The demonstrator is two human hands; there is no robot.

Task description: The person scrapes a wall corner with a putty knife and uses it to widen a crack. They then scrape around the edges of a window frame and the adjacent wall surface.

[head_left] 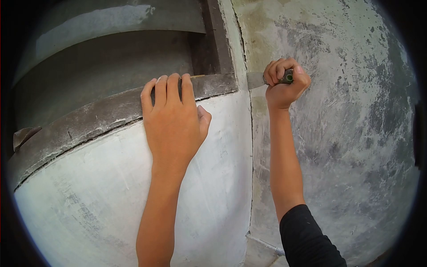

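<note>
Left hand (173, 120): open, fingers over the dark ledge (89, 111), upper center.
Right hand (287, 84): closed around the handle of the scraper (256, 81), upper right of center.
Scraper blade: beside the wall crack (251, 133).

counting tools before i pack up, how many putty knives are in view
1: the putty knife in the right hand, blade at the long vertical crack. No other shows, though some could be hidden.

Renovation site: patchy, cracked walls (351, 147)
</note>
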